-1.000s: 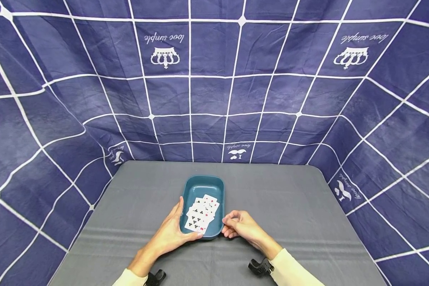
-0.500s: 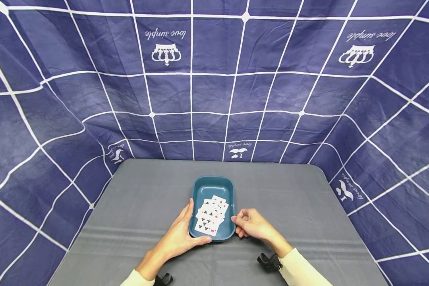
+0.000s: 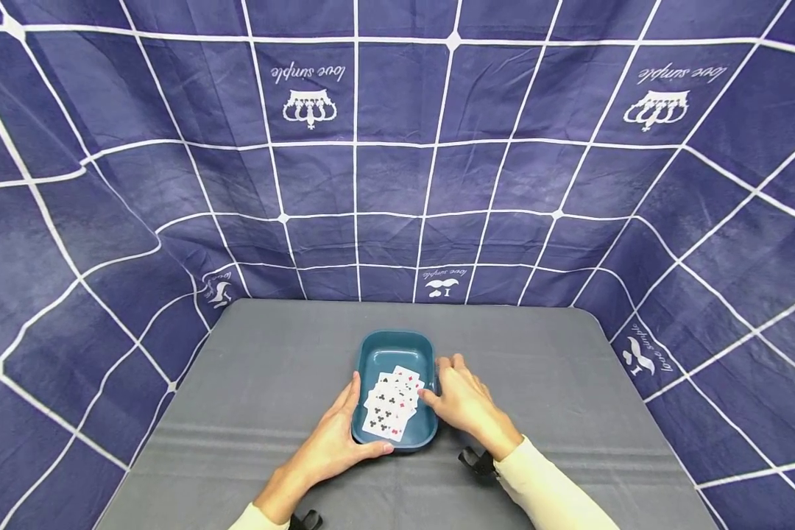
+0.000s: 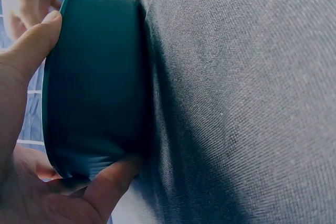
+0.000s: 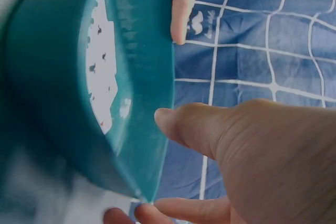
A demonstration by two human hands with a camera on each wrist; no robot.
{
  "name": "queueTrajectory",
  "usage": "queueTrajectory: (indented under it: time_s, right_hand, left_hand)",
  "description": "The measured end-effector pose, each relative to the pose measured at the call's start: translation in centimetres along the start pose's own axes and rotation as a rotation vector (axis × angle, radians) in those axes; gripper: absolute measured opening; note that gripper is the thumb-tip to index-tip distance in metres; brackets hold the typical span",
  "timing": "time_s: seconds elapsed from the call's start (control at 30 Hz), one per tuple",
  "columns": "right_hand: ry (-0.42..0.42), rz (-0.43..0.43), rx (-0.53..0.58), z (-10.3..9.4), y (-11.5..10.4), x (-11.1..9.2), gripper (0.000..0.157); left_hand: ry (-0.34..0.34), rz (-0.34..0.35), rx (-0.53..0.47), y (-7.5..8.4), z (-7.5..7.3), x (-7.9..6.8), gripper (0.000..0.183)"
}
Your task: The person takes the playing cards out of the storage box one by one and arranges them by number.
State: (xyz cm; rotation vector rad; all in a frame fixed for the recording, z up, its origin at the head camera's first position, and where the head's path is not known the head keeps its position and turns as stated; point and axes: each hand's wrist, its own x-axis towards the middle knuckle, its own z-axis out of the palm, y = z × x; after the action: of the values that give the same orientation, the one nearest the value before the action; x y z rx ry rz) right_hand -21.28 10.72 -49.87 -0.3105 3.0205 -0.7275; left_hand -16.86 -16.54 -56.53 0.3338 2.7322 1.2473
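A teal rectangular dish (image 3: pixel 389 356) rests on the grey tabletop, and several overlapping playing cards (image 3: pixel 391 405) lie face up in its near half. My left hand (image 3: pixel 334 439) grips the near left corner, thumb along the near rim and fingers against the outer left wall. In the left wrist view, fingertips (image 4: pixel 113 182) press low on that wall. Across the right rim, my right hand (image 3: pixel 467 400) straddles the wall, its thumb (image 5: pixel 181 124) over the inside and its fingers outside. Those fingers are partly hidden in the head view.
A grey cloth (image 3: pixel 543 361) covers the table around the dish. Blue curtains (image 3: pixel 397 177) with white lines enclose the back and both sides. Dark wrist-camera mounts (image 3: pixel 478 462) sit below the cream sleeves.
The dish has shifted right with the left hand on it, then stayed put. My right hand, earlier curled at the lower right rim, has moved farther back and spread around the right wall.
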Motion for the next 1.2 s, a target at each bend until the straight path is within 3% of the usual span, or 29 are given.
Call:
queueTrajectory:
  time_s: [0.17, 0.27, 0.3, 0.4, 0.63, 0.97, 1.2]
  right_hand:
    - [-0.036, -0.062, -0.019, 0.3, -1.8, 1.3, 0.073]
    - [-0.093, -0.104, -0.004, 0.5, -2.8, 2.3, 0.072]
    - [-0.116, -0.116, 0.002, 0.7, -3.0, 2.6, 0.072]
    - [-0.195, -0.161, 0.013, 1.2, -3.6, 3.3, 0.072]
    - [-0.366, -0.314, -0.070, 2.5, -4.0, 5.0, 0.076]
    - [-0.516, -0.562, -0.168, 3.7, -4.0, 7.3, 0.067]
    - [-0.560, -0.626, -0.262, 4.1, -4.1, 8.3, 0.071]
  left_hand:
    - [-0.001, 0.013, -0.010, -0.2, 0.1, -0.1, 0.153]
    - [0.026, 0.063, -0.036, -0.4, 0.1, -0.2, 0.150]
    - [0.040, 0.113, -0.035, -1.2, 0.4, 0.0, 0.148]
    - [0.060, 0.150, -0.037, -1.3, 0.4, -0.1, 0.145]
    - [-0.010, 0.017, -0.034, -0.1, 0.1, -0.4, 0.151]
    - [0.017, 0.037, -0.018, -0.2, 0.2, -0.5, 0.150]
    - [0.016, 0.039, -0.011, -0.2, 0.2, -0.6, 0.149]
